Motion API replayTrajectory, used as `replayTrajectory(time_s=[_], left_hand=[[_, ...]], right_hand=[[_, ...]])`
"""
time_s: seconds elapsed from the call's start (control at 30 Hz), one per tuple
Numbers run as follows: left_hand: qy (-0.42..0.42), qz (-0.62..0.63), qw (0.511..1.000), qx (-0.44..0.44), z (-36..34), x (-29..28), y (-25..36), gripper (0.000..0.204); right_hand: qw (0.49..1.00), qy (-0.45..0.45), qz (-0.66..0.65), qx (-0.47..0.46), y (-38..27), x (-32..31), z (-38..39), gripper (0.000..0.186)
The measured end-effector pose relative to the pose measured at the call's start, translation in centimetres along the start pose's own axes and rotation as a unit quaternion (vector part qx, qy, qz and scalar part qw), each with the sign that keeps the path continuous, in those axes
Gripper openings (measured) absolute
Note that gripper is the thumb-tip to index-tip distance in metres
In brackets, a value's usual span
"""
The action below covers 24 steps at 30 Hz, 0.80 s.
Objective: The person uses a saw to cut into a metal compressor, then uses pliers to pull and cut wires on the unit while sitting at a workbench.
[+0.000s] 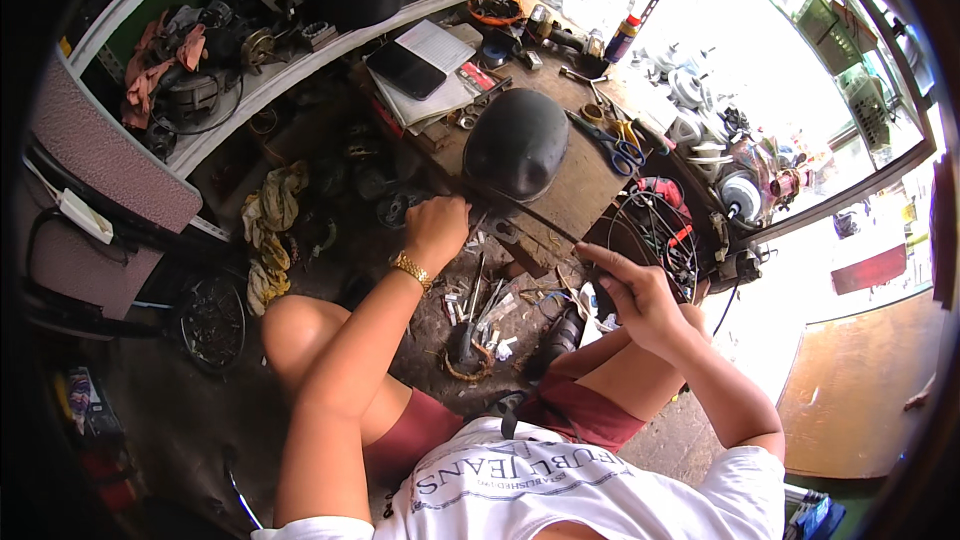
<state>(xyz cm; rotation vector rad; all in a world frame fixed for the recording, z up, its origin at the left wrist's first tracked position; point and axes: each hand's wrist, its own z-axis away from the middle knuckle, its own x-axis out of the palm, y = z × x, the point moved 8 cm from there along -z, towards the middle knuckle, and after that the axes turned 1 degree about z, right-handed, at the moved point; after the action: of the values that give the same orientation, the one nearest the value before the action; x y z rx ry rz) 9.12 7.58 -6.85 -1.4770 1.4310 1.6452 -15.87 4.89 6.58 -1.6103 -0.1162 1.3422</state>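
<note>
The black dome (515,145) sits on the desk (585,195), ahead of both hands, with the left hand (437,230) nearer, just off its near-left edge, and the right hand (642,302) farther off to the near right. A dark strip (548,224) passes the dome's near edge, its long axis slanting down rightward to the right index fingertip. The left grip's fingers are curled inward, the right's index stretched out; whether either clamps on the strip cannot be told.

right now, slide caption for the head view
Hands at a thin dark rod, near a rounded black object and blue-handled scissors.
</note>
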Motion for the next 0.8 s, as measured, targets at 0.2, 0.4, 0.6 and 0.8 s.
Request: replayTrajectory(time_s=[0.2, 0.4, 0.6, 0.8], left_hand=[[-0.027, -0.002, 0.999, -0.025, 0.2, 0.5, 0.0, 0.029], [-0.014, -0.016, 0.999, -0.028, -1.5, -0.3, -0.4, 0.031], [-0.017, -0.017, 1.000, -0.017, -1.0, -0.2, -1.9, 0.028], [-0.027, 0.003, 1.000, -0.012, -0.6, -0.2, -0.3, 0.030]], right_hand=[[0.995, 0.055, -0.001, -0.078, -1.0, -0.3, -0.8, 0.047], [0.981, 0.145, -0.013, -0.130, 2.9, 4.3, -5.5, 0.048], [0.999, 0.015, -0.001, -0.034, -1.0, 1.2, -3.5, 0.050], [0.997, 0.044, 0.025, -0.054, -1.0, 0.1, -0.7, 0.049]])
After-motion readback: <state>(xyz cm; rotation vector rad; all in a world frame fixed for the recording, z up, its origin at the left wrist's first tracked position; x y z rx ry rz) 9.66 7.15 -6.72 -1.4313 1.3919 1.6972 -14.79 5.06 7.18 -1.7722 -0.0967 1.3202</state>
